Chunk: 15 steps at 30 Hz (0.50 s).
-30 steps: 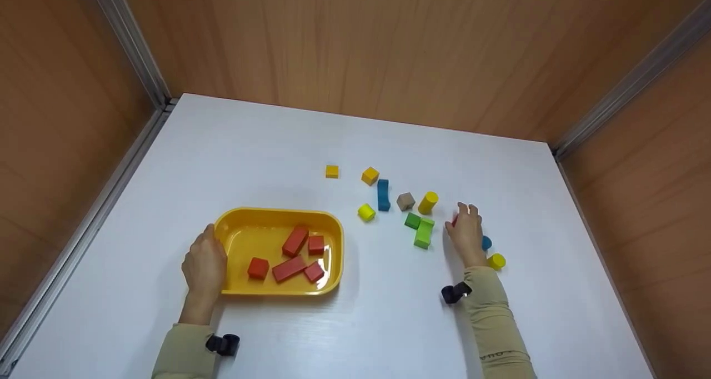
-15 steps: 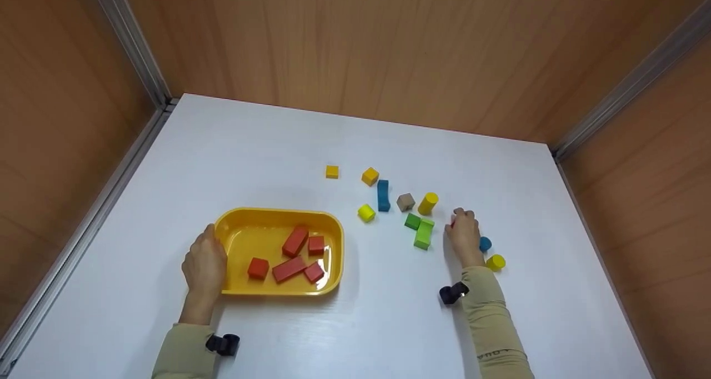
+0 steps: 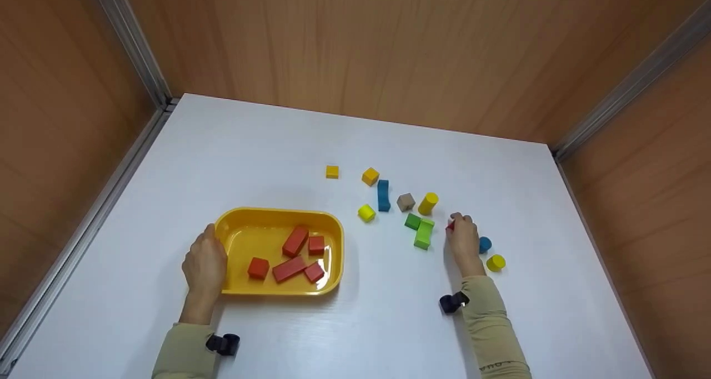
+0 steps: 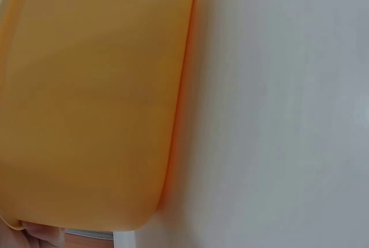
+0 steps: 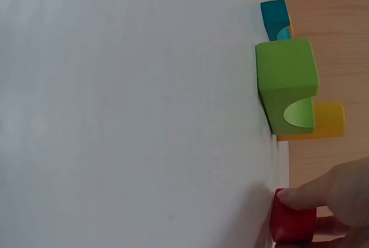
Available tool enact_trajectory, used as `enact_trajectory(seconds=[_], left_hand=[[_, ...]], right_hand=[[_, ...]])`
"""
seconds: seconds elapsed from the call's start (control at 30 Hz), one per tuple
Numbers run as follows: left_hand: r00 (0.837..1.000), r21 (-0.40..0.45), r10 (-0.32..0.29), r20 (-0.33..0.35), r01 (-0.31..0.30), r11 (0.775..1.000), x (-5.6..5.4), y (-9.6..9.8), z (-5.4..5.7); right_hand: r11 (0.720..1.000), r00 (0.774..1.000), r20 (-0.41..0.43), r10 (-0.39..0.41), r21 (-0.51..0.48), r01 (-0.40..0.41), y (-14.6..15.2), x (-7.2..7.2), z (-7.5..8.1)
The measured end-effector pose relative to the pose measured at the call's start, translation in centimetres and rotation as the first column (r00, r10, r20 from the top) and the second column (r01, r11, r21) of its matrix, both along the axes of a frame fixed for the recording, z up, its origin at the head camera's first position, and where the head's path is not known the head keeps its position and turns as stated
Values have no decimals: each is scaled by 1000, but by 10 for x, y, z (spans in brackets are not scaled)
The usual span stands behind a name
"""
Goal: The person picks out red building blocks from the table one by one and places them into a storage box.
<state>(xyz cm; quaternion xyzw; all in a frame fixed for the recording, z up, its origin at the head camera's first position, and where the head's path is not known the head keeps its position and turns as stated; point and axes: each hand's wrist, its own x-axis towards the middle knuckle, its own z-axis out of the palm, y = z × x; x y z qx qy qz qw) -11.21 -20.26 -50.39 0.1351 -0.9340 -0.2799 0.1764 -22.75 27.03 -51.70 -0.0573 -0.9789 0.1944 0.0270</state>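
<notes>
My left hand (image 3: 205,262) grips the left rim of a yellow tray (image 3: 239,216); the left wrist view shows the tray's outer wall (image 4: 98,109) with fingertips (image 4: 46,233) at its lower corner. Inside lie several red wooden blocks, among them a cube (image 3: 258,268) and a longer one (image 3: 295,241). At the right of the table, my right hand (image 3: 465,240) pinches a small red block (image 5: 294,222) between thumb and fingers, close over the tabletop. Most of that block is hidden by the hand in the head view.
Left of the right hand stand a light green notched block (image 3: 423,234), a green cube (image 3: 412,221) and a yellow cylinder (image 3: 427,204). Blue (image 3: 485,245) and yellow (image 3: 496,263) round pieces sit to its right. A curved blue block (image 3: 383,195) lies farther back. Wooden walls (image 3: 355,45) enclose the table.
My right hand has drawn slightly back toward me, its fingers closing in on the red block, which shows a little more now. The left hand and the tray have stayed put.
</notes>
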Motion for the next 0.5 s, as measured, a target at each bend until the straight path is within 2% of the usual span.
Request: enact_trajectory(seconds=[0.3,0.5], left_hand=[[999,7,20,32,-21,1000,-1,0,0],[999,11,21,42,-21,1000,-1,1,0]], right_hand=[[999,999,32,5,-42,-4,-9,16,12],[996,999,12,30,-86,-29,-19,29,22]])
